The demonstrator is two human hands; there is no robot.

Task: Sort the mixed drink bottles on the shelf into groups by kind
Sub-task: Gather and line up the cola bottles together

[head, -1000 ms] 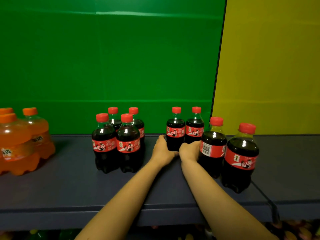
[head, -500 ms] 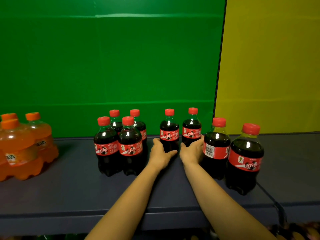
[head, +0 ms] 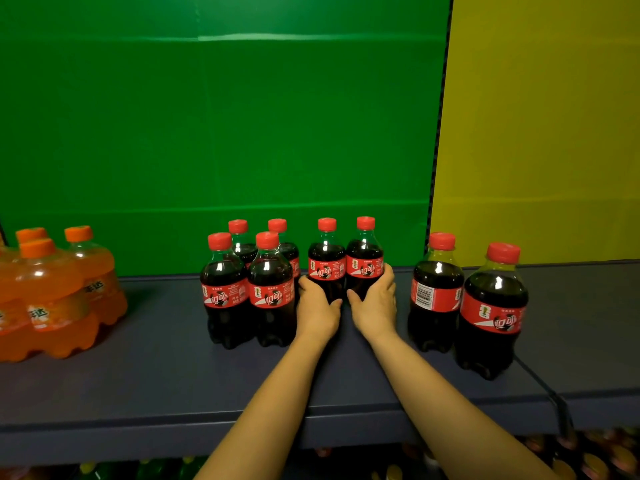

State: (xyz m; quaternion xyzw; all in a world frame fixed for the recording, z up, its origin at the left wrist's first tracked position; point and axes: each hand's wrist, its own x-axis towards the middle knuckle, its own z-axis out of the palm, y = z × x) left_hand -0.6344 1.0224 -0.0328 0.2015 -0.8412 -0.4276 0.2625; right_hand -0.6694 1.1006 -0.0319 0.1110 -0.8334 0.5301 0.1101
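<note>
I'm sliding two red-capped plastic cola bottles [head: 326, 271] left, my left hand [head: 317, 308] and right hand [head: 375, 304] each gripping one; they're closing in on the four-bottle cola cluster [head: 249, 289].

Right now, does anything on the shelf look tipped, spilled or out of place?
Nothing is tipped or spilled. The second cola from the right shows its barcode, not its logo; it and its neighbour stand apart from the other colas. The orange bottles sit grouped at the left.
</note>
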